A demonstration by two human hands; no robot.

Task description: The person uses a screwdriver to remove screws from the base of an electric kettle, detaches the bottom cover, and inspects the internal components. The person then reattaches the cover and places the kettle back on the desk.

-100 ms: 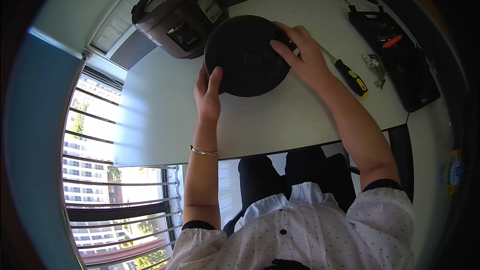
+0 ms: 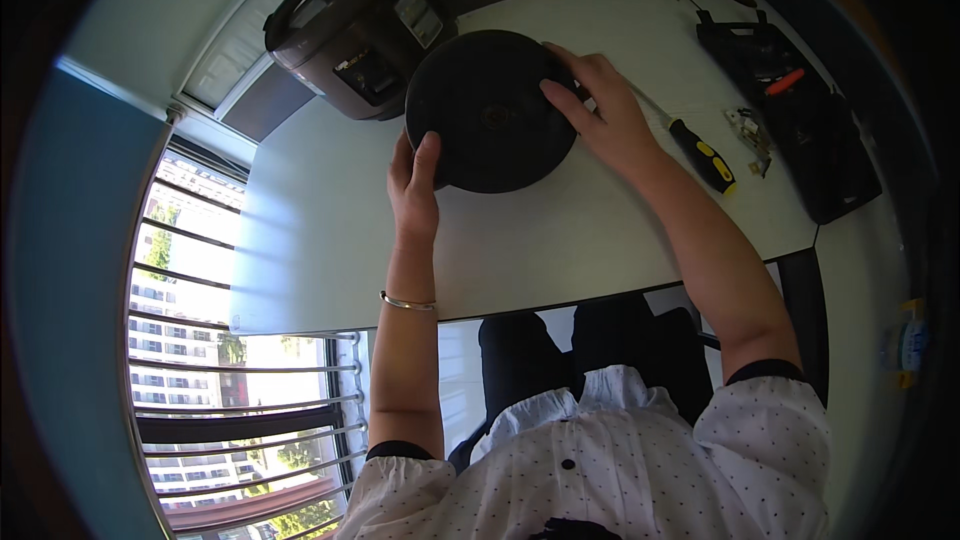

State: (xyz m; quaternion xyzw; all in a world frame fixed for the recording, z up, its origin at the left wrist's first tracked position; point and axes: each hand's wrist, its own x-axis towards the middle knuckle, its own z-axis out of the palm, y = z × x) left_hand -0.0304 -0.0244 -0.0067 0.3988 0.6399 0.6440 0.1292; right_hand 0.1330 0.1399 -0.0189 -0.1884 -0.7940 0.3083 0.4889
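Head view: the round black disc-shaped lid [image 2: 492, 110] lies flat on the white surface [image 2: 330, 230], just in front of the dark rice cooker [image 2: 355, 25]. Both hands hold it between them, left hand [image 2: 413, 185] on its near-left rim, right hand [image 2: 605, 120] spread over its right edge, both arms outstretched.

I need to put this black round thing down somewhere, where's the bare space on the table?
The widest bare patch of the white table lies at its left end, below the cooker and left of the left hand. Another runs along the near edge, between the forearms. The right end is crowded: a yellow-handled screwdriver and a black tool case.
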